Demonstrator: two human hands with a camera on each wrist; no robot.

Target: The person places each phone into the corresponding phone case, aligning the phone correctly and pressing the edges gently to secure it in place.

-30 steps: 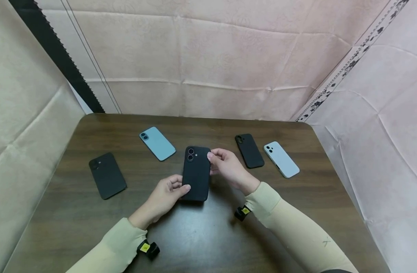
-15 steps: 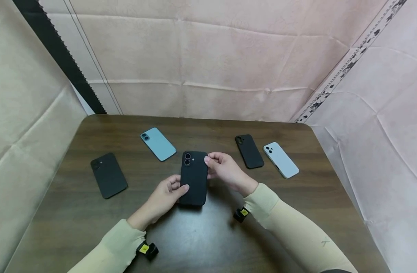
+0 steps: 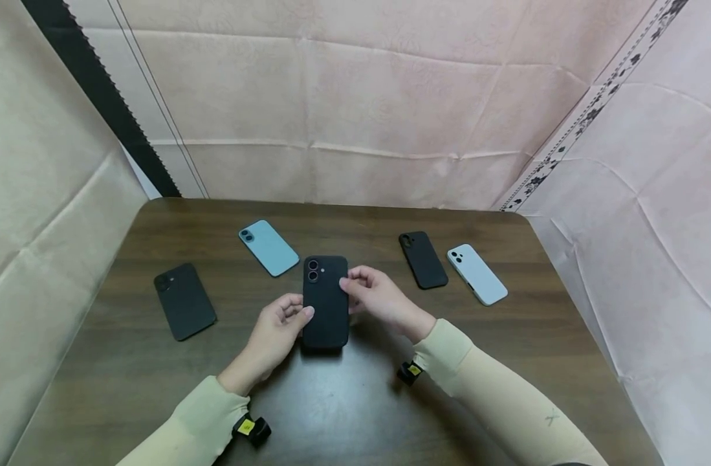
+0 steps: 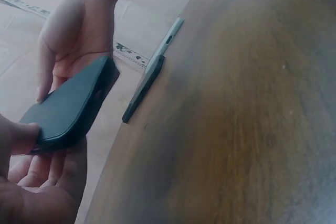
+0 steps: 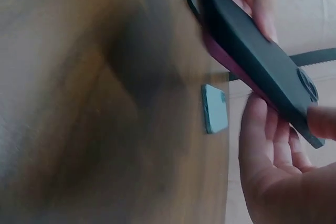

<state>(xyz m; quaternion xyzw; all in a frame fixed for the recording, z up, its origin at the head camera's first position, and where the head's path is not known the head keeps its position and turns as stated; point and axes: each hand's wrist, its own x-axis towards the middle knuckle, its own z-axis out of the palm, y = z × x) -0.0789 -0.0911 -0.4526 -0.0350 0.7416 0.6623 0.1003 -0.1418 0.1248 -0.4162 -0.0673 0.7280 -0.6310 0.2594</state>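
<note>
Both hands hold a black phone (image 3: 325, 304) above the middle of the table, its back with two camera lenses facing up in the head view. My left hand (image 3: 278, 330) grips the lower left edge, thumb on the back and fingers beneath. At the upper right edge, my right hand (image 3: 383, 299) pinches it with the thumb on top. In the right wrist view a pinkish strip runs along the underside of the phone (image 5: 262, 59). The left wrist view shows its bottom end (image 4: 68, 111) between both hands. Its front is mostly hidden.
On the wooden table (image 3: 332, 414) lie a black phone (image 3: 185, 302) at left and a light blue one (image 3: 269, 248) behind. To the right are a black phone-shaped piece (image 3: 423, 260) and a pale one (image 3: 477, 274); I cannot tell whether these are cases. Cloth (image 3: 378, 103) hangs around.
The black phone has shifted slightly left in the head view, with both hands still on it. My right hand now sits a little lower along its right edge. Items on the table stay put.
</note>
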